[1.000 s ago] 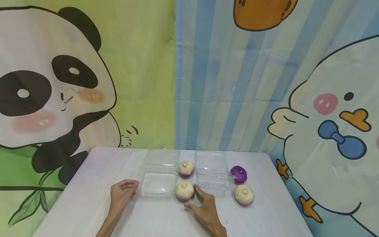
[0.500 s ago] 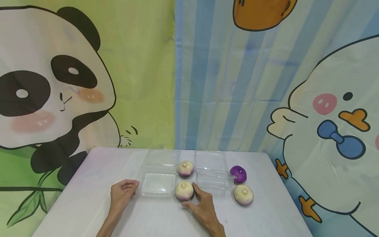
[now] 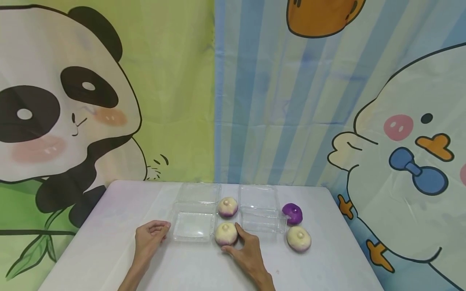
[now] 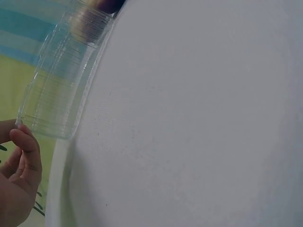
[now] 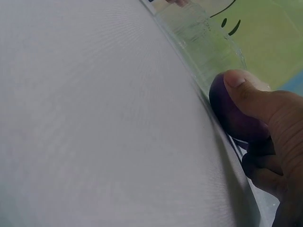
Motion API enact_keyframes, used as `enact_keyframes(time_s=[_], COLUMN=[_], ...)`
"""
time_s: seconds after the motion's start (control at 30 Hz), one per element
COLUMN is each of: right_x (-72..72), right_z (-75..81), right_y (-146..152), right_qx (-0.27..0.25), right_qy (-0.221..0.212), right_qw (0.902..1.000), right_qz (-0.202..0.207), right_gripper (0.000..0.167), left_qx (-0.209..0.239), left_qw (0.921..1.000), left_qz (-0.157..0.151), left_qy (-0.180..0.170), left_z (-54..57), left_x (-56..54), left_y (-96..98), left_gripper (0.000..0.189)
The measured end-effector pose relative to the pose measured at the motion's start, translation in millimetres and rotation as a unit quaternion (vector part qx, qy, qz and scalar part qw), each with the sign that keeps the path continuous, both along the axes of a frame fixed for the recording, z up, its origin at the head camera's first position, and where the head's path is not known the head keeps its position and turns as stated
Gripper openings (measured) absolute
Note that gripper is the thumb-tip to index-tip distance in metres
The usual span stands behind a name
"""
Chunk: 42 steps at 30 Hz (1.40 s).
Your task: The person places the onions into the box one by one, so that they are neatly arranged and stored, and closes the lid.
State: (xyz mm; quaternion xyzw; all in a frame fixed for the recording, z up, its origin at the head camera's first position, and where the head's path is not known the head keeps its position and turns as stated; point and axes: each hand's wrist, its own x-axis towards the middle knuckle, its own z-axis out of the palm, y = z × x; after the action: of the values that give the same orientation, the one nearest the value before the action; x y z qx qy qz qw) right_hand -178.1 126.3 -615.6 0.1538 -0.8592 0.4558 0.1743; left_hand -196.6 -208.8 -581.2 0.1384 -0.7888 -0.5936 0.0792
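Observation:
On the table, my right hand [image 3: 247, 252] grips the nearer of two turnips [image 3: 226, 231] between thumb and fingers. In the right wrist view the thumb presses on that turnip's purple side [image 5: 232, 113]. My left hand [image 3: 151, 238] pinches the left rim of an open clear plastic box [image 3: 194, 238]. The left wrist view shows thumb and forefinger at the corner of this clear box [image 4: 57, 94]. Just behind the gripped turnip sits a second cream-and-purple turnip [image 3: 228, 207], to the right of the box.
Another open clear plastic box [image 3: 263, 222] stands right of the middle turnips. Beyond it lie a turnip with its purple side up [image 3: 292, 214] and a cream-side-up turnip [image 3: 299, 239]. A printed cartoon curtain [image 3: 174, 121] hangs behind the white table [image 3: 127, 202].
My right hand has moved slightly left and closed on the nearer turnip, its thumb now against the front. The left hand stays at the box rim.

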Motion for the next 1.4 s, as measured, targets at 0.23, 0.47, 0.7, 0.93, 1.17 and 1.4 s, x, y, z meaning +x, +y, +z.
enact_keyframes(time_s=[0.23,0.47,0.7,0.93,1.17,1.4], right_x=[-0.9,1.7,3.3,4.8,7.8,12.7], right_z=[-1.8,-1.8,-1.5,1.0,4.0,4.9], right_y=[-1,-2,-1,-1,0,1], right_qx=[0.01,0.008,-0.007,-0.021,-0.031,-0.005], right_qy=[0.01,0.01,-0.006,-0.015,-0.021,-0.011], right_qw=[0.9998,0.9998,0.9999,0.9997,0.9993,0.9998], right_qz=[-0.011,-0.017,-0.009,-0.003,-0.002,-0.015], right_gripper=[0.087,0.084,0.084,0.084,0.084,0.082], left_qx=[0.007,0.004,0.0,0.003,0.006,0.004], left_qw=[1.0,1.0,0.9999,1.0,1.0,1.0], left_qz=[-0.001,0.002,0.003,0.0,0.0,0.002], left_qy=[0.003,-0.004,-0.012,-0.003,0.007,-0.001], left_z=[1.4,0.3,0.7,1.2,0.1,-1.7], left_x=[0.0,0.7,1.2,-0.1,-1.1,-1.2], left_y=[-0.5,-0.8,-0.8,0.0,-0.2,-0.9], left_gripper=[0.025,0.025,0.027,0.025,0.024,0.025])
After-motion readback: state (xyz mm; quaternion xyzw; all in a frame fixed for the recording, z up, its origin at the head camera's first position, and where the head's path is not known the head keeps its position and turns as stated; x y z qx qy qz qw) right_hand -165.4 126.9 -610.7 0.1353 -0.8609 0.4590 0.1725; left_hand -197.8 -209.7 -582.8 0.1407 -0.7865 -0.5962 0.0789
